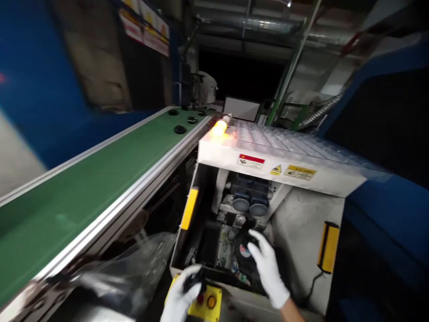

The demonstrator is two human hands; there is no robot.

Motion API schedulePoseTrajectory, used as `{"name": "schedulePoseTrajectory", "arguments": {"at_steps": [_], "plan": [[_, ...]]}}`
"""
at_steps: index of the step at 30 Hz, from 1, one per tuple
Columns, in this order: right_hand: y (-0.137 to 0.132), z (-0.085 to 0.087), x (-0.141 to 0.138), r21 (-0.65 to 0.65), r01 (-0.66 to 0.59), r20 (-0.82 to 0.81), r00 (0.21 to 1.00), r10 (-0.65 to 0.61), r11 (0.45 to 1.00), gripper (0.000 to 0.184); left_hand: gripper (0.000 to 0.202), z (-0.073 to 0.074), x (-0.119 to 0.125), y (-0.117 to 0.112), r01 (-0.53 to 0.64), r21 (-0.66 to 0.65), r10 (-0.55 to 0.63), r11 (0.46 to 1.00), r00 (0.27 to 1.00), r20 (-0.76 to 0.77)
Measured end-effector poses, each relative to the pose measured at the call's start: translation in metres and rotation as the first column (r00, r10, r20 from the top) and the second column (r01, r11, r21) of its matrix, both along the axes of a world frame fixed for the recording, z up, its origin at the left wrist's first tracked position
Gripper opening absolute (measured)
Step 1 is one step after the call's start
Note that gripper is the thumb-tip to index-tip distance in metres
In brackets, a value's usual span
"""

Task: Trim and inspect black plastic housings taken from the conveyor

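Observation:
My left hand (182,293), in a white glove, is closed around a small black part (192,280) at the bottom of the head view. It is just above a yellow button box (212,304) with a red and an amber button. My right hand (268,266), also gloved in white, reaches into the open front of a white machine (301,223). Its thumb and fingers are curved and apart, close to a dark rounded piece with a red and blue label (245,251). Darkness behind the fingertips obscures the space between them.
At left runs a green conveyor belt (100,179) carrying several black parts (180,129) at its far end. Clear plastic trays (278,136) and a glowing orange lamp (219,128) top the machine. Yellow bars (190,208) flank its opening. A clear plastic bag (127,268) lies beside the belt.

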State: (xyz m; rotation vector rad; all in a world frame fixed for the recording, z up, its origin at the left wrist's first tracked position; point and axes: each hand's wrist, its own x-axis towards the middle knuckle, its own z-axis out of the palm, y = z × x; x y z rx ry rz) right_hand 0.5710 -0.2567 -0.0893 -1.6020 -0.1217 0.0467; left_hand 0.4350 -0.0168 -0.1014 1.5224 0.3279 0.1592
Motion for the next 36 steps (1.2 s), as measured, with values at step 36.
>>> {"name": "schedulePoseTrajectory", "arguments": {"at_steps": [36], "plan": [[-0.03,0.038,0.179,-0.936,-0.26,-0.218,0.957,0.19,0.236,0.027,0.029,0.061,0.305,-0.144,0.694,0.582,-0.242,0.423,0.706,-0.666]]}}
